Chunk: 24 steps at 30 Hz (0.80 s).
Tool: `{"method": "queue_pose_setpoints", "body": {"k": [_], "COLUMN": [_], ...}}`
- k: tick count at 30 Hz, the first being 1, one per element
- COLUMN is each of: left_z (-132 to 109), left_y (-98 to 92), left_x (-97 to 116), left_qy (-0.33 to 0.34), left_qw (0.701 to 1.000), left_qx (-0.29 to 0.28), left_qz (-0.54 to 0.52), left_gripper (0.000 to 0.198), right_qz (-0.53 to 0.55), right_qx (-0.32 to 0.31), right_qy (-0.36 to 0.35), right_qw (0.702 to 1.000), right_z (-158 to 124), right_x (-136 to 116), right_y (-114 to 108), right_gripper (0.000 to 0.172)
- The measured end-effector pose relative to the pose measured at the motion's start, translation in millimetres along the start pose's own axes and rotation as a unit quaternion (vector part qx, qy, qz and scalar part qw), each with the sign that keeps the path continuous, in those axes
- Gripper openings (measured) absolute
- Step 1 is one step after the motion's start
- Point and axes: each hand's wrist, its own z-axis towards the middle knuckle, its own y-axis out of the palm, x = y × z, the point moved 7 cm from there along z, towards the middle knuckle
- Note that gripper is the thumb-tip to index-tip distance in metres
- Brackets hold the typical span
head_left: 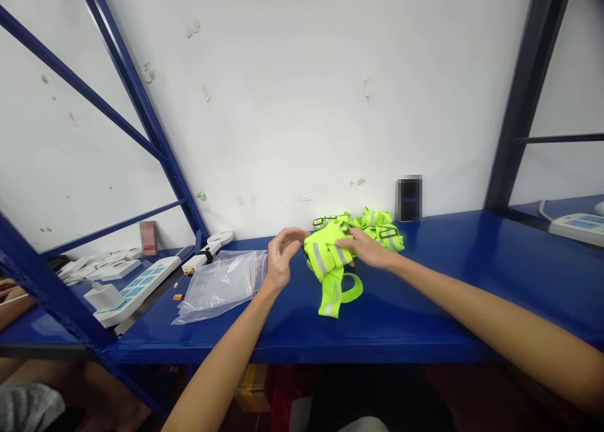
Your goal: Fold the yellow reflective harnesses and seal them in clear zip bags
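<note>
A neon-yellow strap bundle [325, 253] with silver reflective stripes is lifted above the blue table [391, 319], its loose ends hanging down in front. My right hand [370, 246] grips the bundle's right side, fingers partly hidden by the fabric. At its left side, my left hand [284, 256] is curved with thumb and fingers apart; some fingertips reach behind the bundle's edge. More neon straps [382, 227] with black buckles lie behind, near the wall. Clear plastic bags [224, 284] are left of my left hand.
A white handheld fan [219, 238] and a dark box [409, 198] stand near the wall. Blue shelf posts [141, 99] rise at left. Beyond them are a power strip [141, 290] and another person's arm [14, 303]. A cardboard box [253, 388] sits below.
</note>
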Motion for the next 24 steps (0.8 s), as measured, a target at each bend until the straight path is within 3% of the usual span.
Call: {"method": "queue_pose_setpoints", "body": {"k": [3, 7, 10, 13, 15, 17, 20, 22, 24], "left_z": [6, 6, 7, 9, 8, 7, 1, -3, -7], "left_y": [10.9, 29.1, 35.0, 37.1, 36.3, 28.6, 17.4, 17.1, 19.6], "left_x": [3, -1, -9, -17, -25, -38, -61, -71, -76], "left_qy": [-0.02, -0.044, -0.055, -0.052, -0.059, -0.099, -0.19, -0.229, -0.253], "left_qw": [0.998, 0.988, 0.984, 0.986, 0.99, 0.994, 0.977, 0.962, 0.952], "left_qx": [-0.06, -0.151, -0.167, -0.145, -0.111, -0.031, 0.087, 0.121, 0.129], "left_qz": [-0.002, 0.006, 0.035, 0.063, 0.061, 0.038, -0.032, -0.088, -0.116], "left_gripper": [0.059, 0.087, 0.083, 0.067, 0.053, 0.043, 0.045, 0.049, 0.051], "right_qz": [0.163, 0.309, 0.281, 0.149, 0.02, -0.115, -0.258, -0.334, -0.396], "right_qx": [0.041, 0.047, 0.045, 0.02, 0.028, 0.102, 0.181, 0.146, 0.105], "right_qy": [0.03, 0.133, 0.198, 0.213, 0.162, 0.055, -0.135, -0.209, -0.243], "right_qw": [0.985, 0.941, 0.938, 0.965, 0.986, 0.987, 0.939, 0.907, 0.88], "right_z": [6, -1, -11, -16, -14, -14, -23, -27, -29], "right_x": [7, 21, 26, 24, 17, 0, -30, -38, -38], "right_y": [3, 14, 12, 1, -14, -35, -46, -34, -20], "right_gripper": [0.034, 0.038, 0.043, 0.061, 0.073, 0.074, 0.059, 0.058, 0.071]}}
